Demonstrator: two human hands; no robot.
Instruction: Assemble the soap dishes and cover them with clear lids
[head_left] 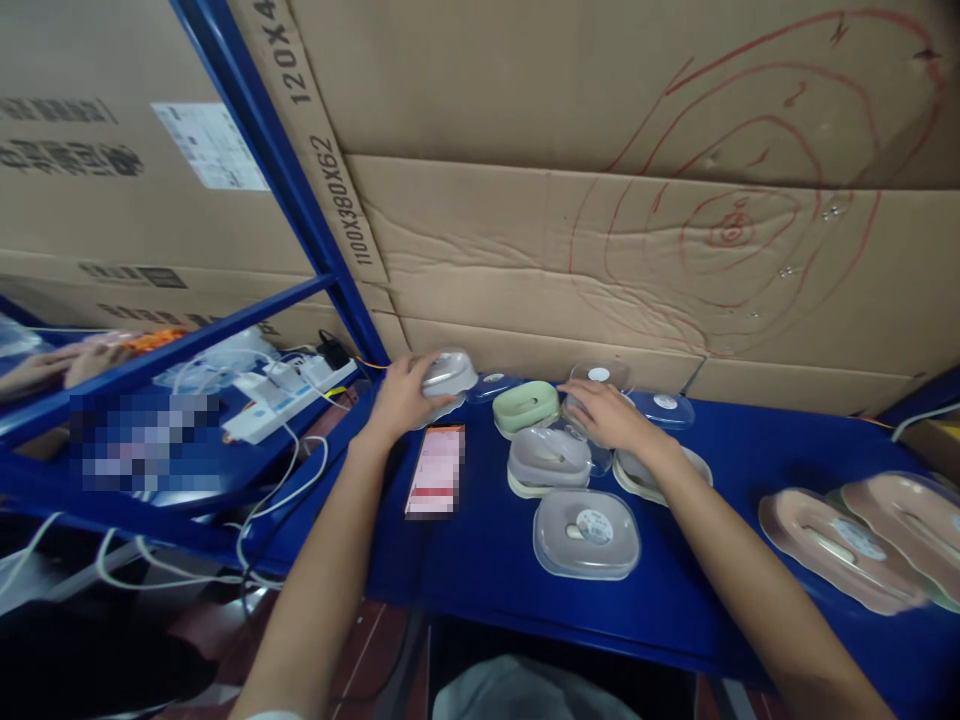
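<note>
In the head view, the left hand (405, 400) is closing its fingers around a grey soap dish (452, 372) near the centre of the frame, just beyond a phone (436, 472) that is lying on the blue table (480, 580). The right hand (606, 412) is curling, fingers bent, over something behind the green soap dish (526, 405); whether it is gripping anything, I cannot tell. The work is looking partway along: at lower centre a covered grey dish (587, 535) is sitting under a clear lid with a round label, and at the right edge the near peach dish (836, 545) and the far peach dish (911, 515) are also carrying labels. By contrast, the green one is seemingly sitting uncovered, while a left clear lid (491, 388) and a right clear lid (664, 408) are lying apart at the back, seemingly unfitted. The middle grey dish (550, 457) is showing clear plastic over it, but its fit is staying unclear. Another dish (694, 465) is lying partly hidden under the right forearm.
</note>
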